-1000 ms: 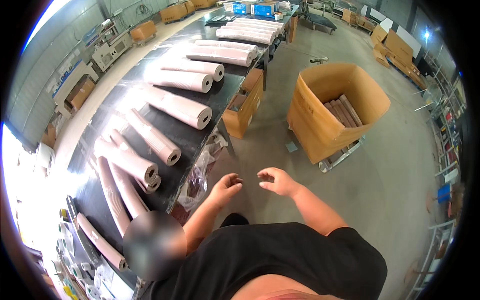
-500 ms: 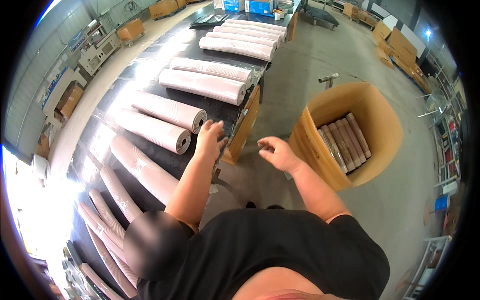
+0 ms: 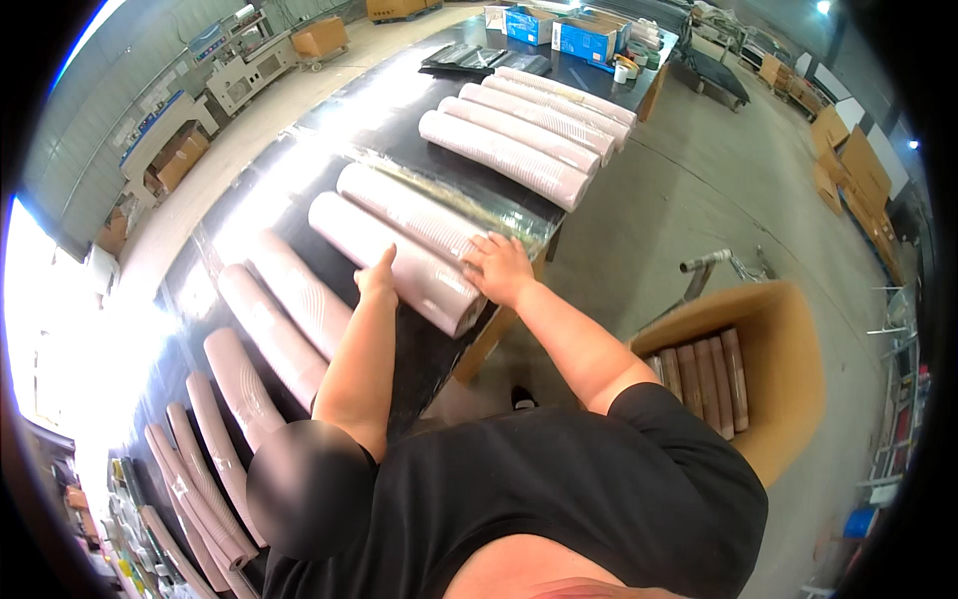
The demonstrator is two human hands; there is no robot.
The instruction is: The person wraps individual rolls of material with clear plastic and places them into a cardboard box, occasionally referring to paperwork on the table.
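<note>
Two pale pink rolled mats lie side by side on the dark table (image 3: 404, 374) ahead of me, the nearer mat (image 3: 399, 262) in shiny clear film and the farther mat (image 3: 404, 205) just beyond it. My left hand (image 3: 376, 282) is at the near side of the closer mat, thumb raised and fingers apart. Over the right-hand ends of the pair rests my right hand (image 3: 502, 270), its fingers spread on the surface. The undersides of both mats are hidden.
Several more rolled mats (image 3: 509, 145) lie farther along the table, with blue boxes (image 3: 584, 40) and a dark stack of sheets (image 3: 479, 60) behind. Other rolls (image 3: 269, 329) fan out at left. A tall carton (image 3: 788, 369) at right holds several rolls (image 3: 704, 374).
My view and body have shifted along the table toward the wrapped pair. Both hands have moved from the air near the table edge to these mats; the carton now appears lower right.
</note>
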